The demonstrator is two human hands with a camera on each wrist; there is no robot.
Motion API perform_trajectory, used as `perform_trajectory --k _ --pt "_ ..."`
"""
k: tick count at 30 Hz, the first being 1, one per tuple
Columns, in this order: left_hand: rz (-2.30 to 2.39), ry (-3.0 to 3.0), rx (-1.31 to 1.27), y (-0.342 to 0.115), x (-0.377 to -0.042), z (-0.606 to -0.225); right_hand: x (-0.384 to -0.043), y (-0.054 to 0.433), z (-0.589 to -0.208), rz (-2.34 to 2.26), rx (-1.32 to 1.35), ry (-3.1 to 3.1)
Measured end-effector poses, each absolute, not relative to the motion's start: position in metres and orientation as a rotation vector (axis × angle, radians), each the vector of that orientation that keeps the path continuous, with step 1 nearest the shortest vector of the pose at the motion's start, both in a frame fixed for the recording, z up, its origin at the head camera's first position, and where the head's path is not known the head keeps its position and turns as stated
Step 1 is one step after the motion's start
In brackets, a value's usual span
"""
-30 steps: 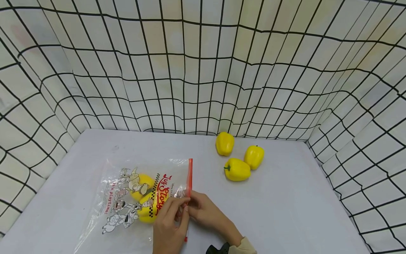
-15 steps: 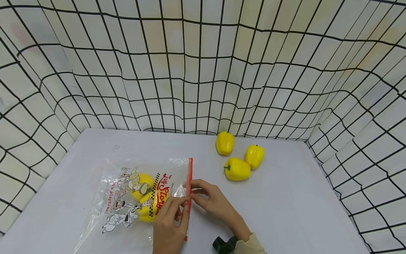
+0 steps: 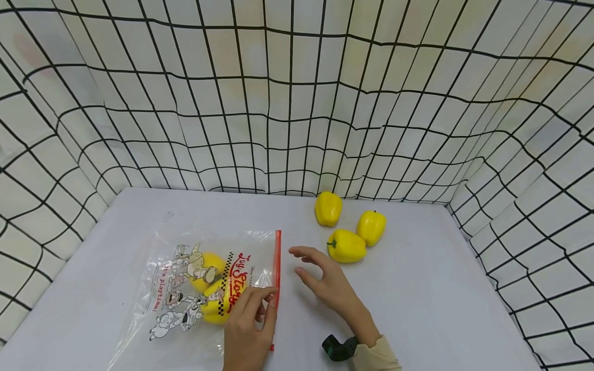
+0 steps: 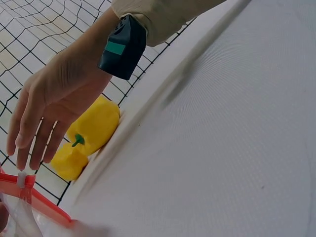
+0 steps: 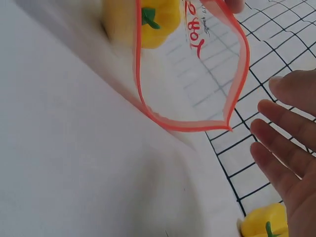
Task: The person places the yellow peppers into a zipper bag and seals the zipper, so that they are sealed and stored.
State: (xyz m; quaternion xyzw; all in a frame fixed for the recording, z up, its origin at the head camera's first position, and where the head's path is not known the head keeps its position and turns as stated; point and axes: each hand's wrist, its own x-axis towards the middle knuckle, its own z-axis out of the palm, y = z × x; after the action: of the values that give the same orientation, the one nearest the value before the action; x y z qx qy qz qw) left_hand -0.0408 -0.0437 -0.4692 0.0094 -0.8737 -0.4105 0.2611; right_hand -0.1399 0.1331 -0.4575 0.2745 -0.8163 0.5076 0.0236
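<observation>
A clear plastic slider zip bag [image 3: 262, 247] with printed cartoon figures and a red zip edge lies on the table at left. Two yellow bell peppers [image 3: 202, 281] show through its plastic. My left hand [image 3: 247, 327] pinches the red edge between thumb and fingers. In the right wrist view the bag's mouth [image 5: 239, 84] gapes, with a green-stemmed pepper [image 5: 165, 22] inside. Just right of the bag, my right hand [image 3: 331, 283] hovers apart from it, fingers spread and holding nothing. The left wrist view shows a whitish slider [image 4: 21, 179] on the zip.
Three more yellow bell peppers stand loose at the back: one [image 3: 328, 208] near the net, one [image 3: 372, 228] to its right, one [image 3: 346, 246] in front. Black netting [image 3: 297, 121] walls the back and sides of the white table [image 3: 441, 288].
My right hand has let go of the bag's red edge and moved up and to the right, its fingers opening out. My left hand and the bag stay in place.
</observation>
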Motion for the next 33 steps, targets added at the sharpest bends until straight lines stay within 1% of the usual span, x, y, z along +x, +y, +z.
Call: perform_trajectory --k 8,16,29,33 --pt "-1.124 -2.362 0.017 -0.044 -0.041 -0.469 -0.142 0.143 -0.457 1.251 0.738 -2.502" --pt "-1.128 -2.347 0.004 -0.045 -0.04 -0.469 -0.149 0.156 -0.46 0.913 0.753 -2.446" --pt "-1.143 -2.343 0.002 -0.045 -0.04 -0.47 -0.162 0.176 -0.466 0.679 0.641 -2.479" --pt "-1.152 -2.349 0.009 -0.045 -0.041 -0.469 -0.162 0.179 -0.466 0.586 0.566 -2.538"
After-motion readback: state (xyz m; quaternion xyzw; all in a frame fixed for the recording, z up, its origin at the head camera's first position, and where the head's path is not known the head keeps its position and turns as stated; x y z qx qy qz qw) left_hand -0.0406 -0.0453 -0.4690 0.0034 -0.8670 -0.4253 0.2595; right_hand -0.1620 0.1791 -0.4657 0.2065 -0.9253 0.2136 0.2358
